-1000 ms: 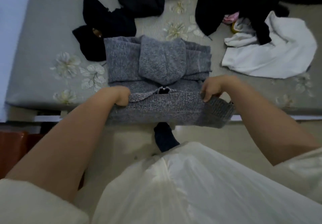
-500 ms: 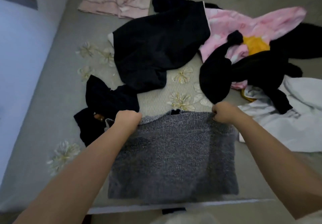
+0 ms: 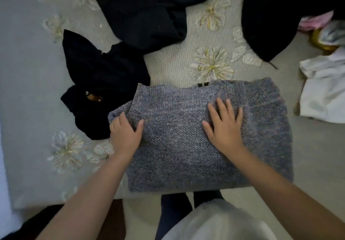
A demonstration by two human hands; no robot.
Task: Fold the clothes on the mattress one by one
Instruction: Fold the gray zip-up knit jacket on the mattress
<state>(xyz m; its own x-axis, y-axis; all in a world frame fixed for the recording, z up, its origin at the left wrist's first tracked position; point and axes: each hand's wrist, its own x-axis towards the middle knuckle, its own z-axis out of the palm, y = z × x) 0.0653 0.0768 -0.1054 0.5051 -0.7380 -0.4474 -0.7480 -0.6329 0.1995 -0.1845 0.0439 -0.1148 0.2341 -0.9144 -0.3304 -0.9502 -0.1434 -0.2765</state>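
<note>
A grey knitted sweater [image 3: 265, 142] lies folded into a rough rectangle at the near edge of the grey floral mattress [image 3: 29, 94]. My right hand [image 3: 224, 127] rests flat on its middle with the fingers spread. My left hand [image 3: 125, 133] lies on the sweater's left edge, where a loose corner of the knit sticks out; its fingers curl around that edge while the thumb points right across the fabric.
A small black garment [image 3: 100, 83] lies just left of the sweater. A larger black one [image 3: 145, 12] is behind it, another black piece [image 3: 270, 21] at the back right. White clothing [image 3: 324, 94] and a pink item [image 3: 315, 20] lie on the right.
The lower half of the sweater was carried up and over the hood and sleeves. Both hands let go of the hem and now press on the folded pile.
</note>
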